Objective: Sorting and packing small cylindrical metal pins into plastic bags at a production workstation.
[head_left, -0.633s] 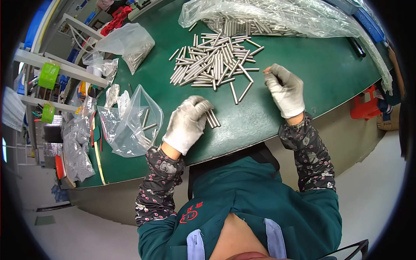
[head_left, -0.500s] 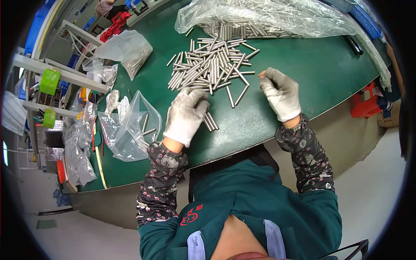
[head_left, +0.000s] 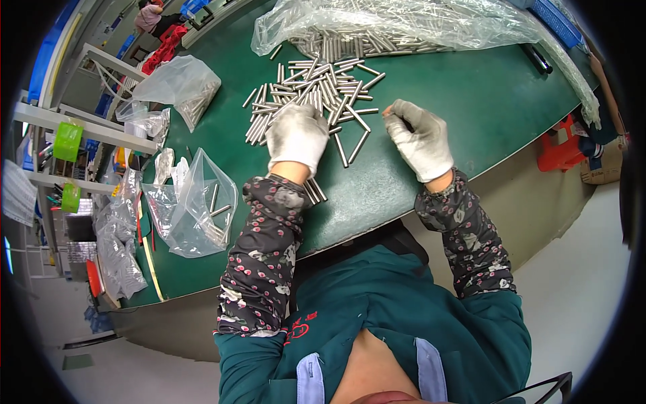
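A heap of short, shiny metal rods (head_left: 296,101) lies on the green tabletop. My left hand (head_left: 296,140), in a whitish glove with grey fingers, reaches onto the near edge of this heap. Its fingers curl downward among the rods, and their tips are hidden. Below its wrist, a few separate rods (head_left: 314,191) lie side by side, partly covered by my forearm. My right hand (head_left: 420,138), gloved alike with a bare fingertip showing, hovers right of the heap. Its fingers are bent in toward the thumb; whatever they hold is hidden. Two rods (head_left: 359,148) form a V between my hands.
A large clear plastic bag (head_left: 417,27) full of rods lies along the far side. To the left are an open clear bag (head_left: 202,209) with some rods and another filled bag (head_left: 192,94). A black marker-like object (head_left: 536,59) lies far right, and a red stool (head_left: 558,145) stands beyond the edge.
My left hand has moved forward and right, onto the heap's near edge, its forearm now over the separate rods. My right hand keeps its curled pose. The whole view has shifted slightly.
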A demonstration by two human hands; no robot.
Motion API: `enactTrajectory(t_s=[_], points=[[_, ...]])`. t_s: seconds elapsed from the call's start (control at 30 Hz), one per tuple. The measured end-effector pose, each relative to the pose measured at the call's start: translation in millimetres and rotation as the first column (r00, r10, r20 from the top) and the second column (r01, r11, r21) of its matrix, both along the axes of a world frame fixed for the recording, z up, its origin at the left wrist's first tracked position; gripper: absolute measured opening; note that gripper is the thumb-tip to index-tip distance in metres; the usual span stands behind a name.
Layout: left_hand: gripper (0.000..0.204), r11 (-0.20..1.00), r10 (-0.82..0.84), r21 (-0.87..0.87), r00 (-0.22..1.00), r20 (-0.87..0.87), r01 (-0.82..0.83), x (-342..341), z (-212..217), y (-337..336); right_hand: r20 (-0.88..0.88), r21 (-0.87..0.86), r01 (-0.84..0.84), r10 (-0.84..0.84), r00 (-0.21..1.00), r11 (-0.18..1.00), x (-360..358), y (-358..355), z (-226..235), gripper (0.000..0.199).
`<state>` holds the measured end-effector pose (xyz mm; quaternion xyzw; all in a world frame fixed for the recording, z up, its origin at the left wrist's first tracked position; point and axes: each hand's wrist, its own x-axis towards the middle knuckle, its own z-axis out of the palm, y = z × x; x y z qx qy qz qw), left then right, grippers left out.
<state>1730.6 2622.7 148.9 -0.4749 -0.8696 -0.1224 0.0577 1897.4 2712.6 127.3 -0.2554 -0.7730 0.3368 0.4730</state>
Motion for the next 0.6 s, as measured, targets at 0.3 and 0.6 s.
enactTrajectory(t_s=[0.3, 0.6], points=[[0.013, 0.992, -0.102, 0.090, 0.988, 0.119, 0.092, 5.2, 2.5, -14.4, 0.281, 0.033, -0.089, 0.076, 0.957, 0.996, -8.4, -2.1, -4.5, 0.006], [0.022, 0.858, -0.489, 0.137, 0.869, -0.075, 0.494, -0.2, -6.3, -11.3, 0.387, 0.194, -0.234, 0.145, 0.910, 0.953, -11.0, 4.2, -10.4, 0.009]])
